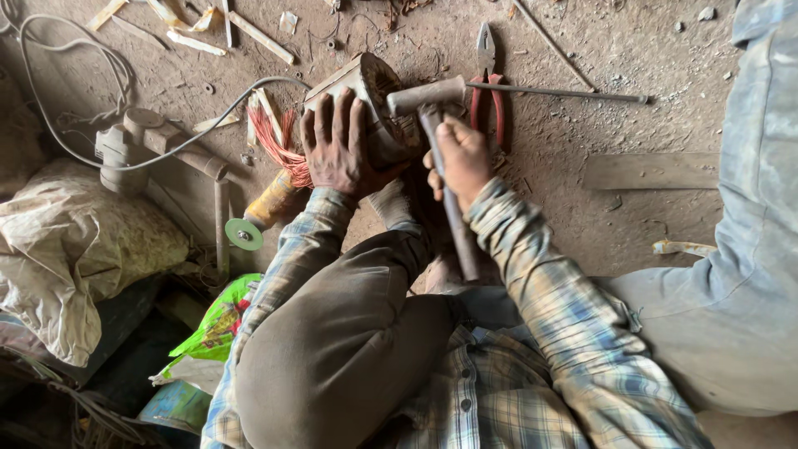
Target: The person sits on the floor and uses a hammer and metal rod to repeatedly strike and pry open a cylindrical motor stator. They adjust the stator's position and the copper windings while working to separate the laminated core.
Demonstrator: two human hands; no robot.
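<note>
On the dirt floor (632, 66), between the person's knees, sits a motor stator (366, 91), a round metal housing tipped on its side with copper windings showing at its open face. Left hand (337, 150) lies flat over the top of the housing, fingers spread and pressing down; judged to be steadying it against rolling. Right hand (461, 158) is wrapped tight around a hammer (432, 112) handle, gripped close under the head, likely for short controlled blows. Hammer head rests just beside the housing's rim. A bundle of pulled copper wire (274, 141) fans out to the left, touching the housing. Red-handled pliers (489, 83) and a thin steel rod (565, 93) lie near, behind the hammer. An angle grinder (166, 145) with its cable rests well to the left. Another person's grey sleeve (748, 249) fills the right edge.
</note>
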